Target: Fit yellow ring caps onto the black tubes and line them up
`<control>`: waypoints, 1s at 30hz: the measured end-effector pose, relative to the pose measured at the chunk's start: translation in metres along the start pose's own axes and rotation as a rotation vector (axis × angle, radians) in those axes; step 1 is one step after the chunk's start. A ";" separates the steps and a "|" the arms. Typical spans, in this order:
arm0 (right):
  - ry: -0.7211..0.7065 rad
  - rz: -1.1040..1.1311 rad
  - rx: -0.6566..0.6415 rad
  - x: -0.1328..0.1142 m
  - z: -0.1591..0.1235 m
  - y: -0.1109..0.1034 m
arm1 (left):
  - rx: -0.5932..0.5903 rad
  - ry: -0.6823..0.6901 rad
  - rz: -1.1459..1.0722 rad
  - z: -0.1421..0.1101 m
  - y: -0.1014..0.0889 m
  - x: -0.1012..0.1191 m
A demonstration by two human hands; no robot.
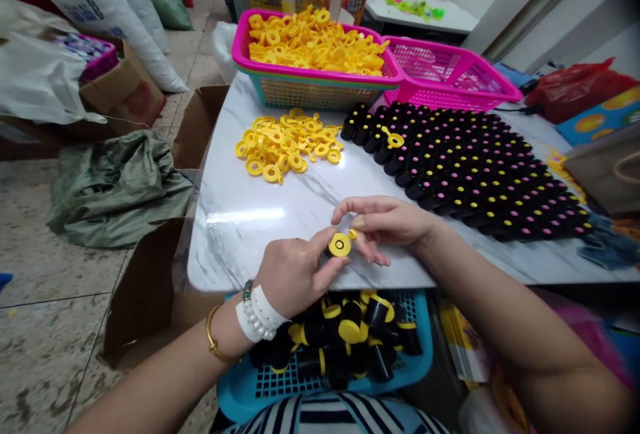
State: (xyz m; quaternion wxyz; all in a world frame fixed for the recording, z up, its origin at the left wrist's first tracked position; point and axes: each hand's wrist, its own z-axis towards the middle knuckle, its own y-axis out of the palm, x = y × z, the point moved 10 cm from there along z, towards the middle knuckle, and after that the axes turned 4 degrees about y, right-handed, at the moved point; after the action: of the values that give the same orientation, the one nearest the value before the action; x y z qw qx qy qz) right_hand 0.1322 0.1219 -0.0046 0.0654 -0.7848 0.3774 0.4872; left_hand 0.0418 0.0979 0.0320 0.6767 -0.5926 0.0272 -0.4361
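Observation:
My left hand pinches a small black container with a yellow cap between thumb and forefinger. A dark ring shows on the cap's flat top. On the cap's right side, my right hand has its thumb at the cap's small tab; the forefinger is stretched out and the other fingers curl loosely below. Beyond my hands, a loose pile of yellow ring caps lies on the marble-patterned table. Rows of upright black containers with pink or yellow tops stand to the right, one yellow ring cap lying on them.
Under the table edge, a blue basket holds black containers with yellow caps. At the back stand a pink-rimmed basket heaped with yellow caps and a pink basket. Cardboard boxes and a green sack are on the left floor.

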 end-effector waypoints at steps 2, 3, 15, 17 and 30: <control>0.038 -0.157 -0.014 -0.002 0.004 0.005 | -0.010 -0.005 -0.010 0.001 0.001 -0.001; 0.043 -0.269 0.012 -0.006 0.005 0.005 | -0.013 -0.010 -0.015 0.001 0.001 -0.001; -0.306 -1.011 0.910 -0.067 -0.047 -0.026 | -0.050 -0.017 0.178 0.002 0.005 -0.001; -0.341 -1.185 1.289 -0.103 -0.078 -0.054 | -0.025 0.008 0.213 -0.001 0.003 0.005; 0.279 -1.402 1.416 -0.121 -0.070 -0.172 | -0.096 0.249 0.041 -0.058 0.036 0.076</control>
State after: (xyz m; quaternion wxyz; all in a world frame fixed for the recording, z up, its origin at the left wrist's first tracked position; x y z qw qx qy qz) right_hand 0.2666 0.2745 0.0846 0.7441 -0.6604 0.0373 -0.0938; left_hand 0.0765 0.0027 0.0215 0.6476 -0.5649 0.1441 -0.4906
